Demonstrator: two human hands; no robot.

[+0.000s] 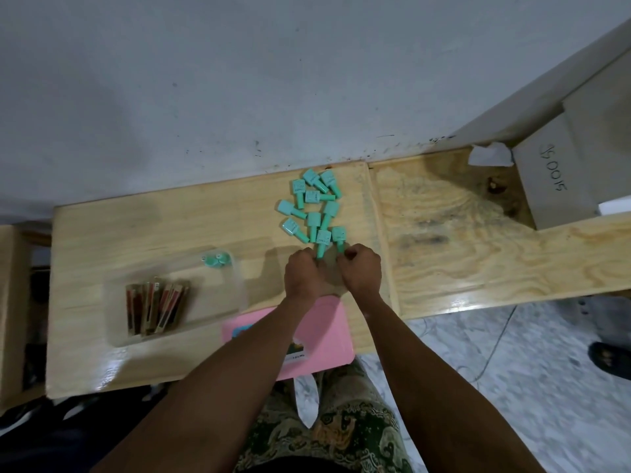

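Teal caps are disappearing into both fists: the left hand (302,273) is curling its fingers round the cap of one nail polish bottle (323,238), and the right hand (361,268) is pinching the cap of a second nail polish bottle (338,233) just beside it. Both bottles are lying flat on the pale wooden tabletop (136,233), bodies pointing away from the person, and only a narrow strip of wood is showing between the two hands. Beyond the knuckles, more teal bottles (307,203) are lying in a loose cluster, several touching, and reaching almost to the far edge, where a white wall (239,80) is rising. On the right, the cluster is sitting near the table's side edge, which is butting against a plywood bench (461,233) with broad bare grain; a cardboard box (560,179) is standing at the bench's far corner. On the left, open wood is separating the hands from a clear plastic tray (218,295), which is holding flat red-and-brown packets (157,308) and small round teal pieces (215,260). Under the forearms, a pink tray (327,322) is lying at the near edge
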